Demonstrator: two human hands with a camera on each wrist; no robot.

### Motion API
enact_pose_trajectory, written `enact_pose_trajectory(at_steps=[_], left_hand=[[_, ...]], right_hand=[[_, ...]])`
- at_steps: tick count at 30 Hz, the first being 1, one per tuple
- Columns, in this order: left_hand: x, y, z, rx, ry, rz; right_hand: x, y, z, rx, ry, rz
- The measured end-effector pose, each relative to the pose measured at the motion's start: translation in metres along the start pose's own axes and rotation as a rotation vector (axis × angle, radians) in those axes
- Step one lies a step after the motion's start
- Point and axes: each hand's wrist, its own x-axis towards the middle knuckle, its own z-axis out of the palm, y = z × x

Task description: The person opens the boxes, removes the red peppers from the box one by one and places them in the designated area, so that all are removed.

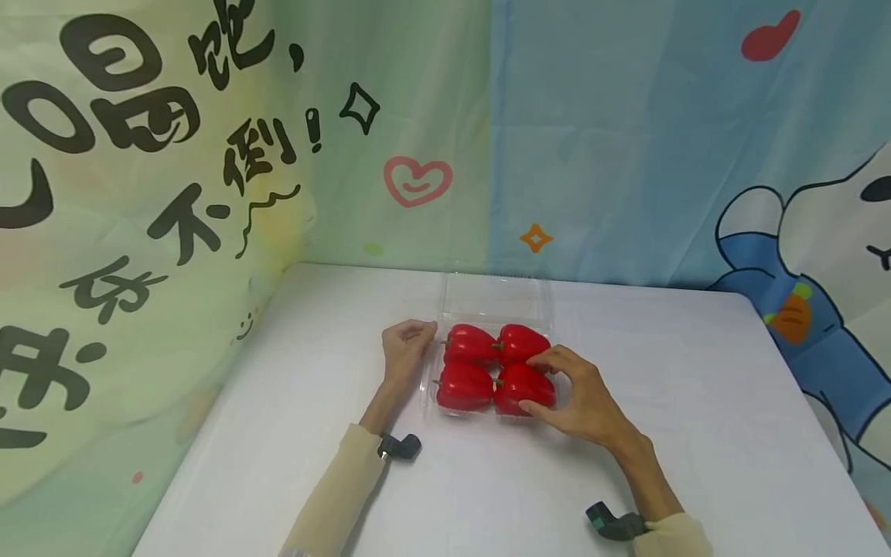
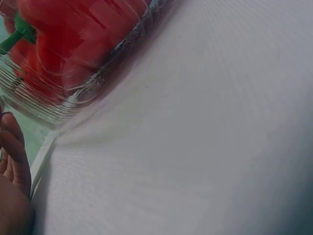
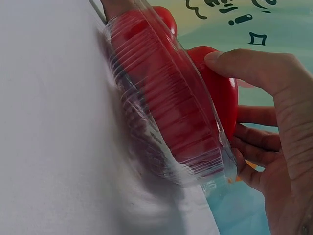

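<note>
Several red bell peppers with green stems sit in two rows in a clear plastic clamshell box (image 1: 426, 391), whose lid (image 1: 496, 300) lies folded back behind it. My right hand (image 1: 581, 394) grips the front right bell pepper (image 1: 522, 389), thumb on its near side and fingers over its far side. That pepper is still within the box walls. My left hand (image 1: 407, 352) pinches the box's left rim near the back left bell pepper (image 1: 469, 343). In the left wrist view only part of the left hand's fingers (image 2: 13, 147) shows, at the box corner.
The box stands on a white-covered table (image 1: 292, 371). A printed cloth backdrop (image 1: 592, 139) hangs behind and along the sides. Each forearm wears a dark wrist camera strap (image 1: 400, 446), and the sleeves are beige.
</note>
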Motion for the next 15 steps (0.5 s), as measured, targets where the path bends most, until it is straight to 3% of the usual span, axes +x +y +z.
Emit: enact_pose_trajectory(at_steps=[15], left_hand=[[-0.0007,0.0018,0.0005,-0.022,-0.001,-0.023]], right_hand=[[0.0023,0.0019,-0.0041,0.047,0.007,-0.008]])
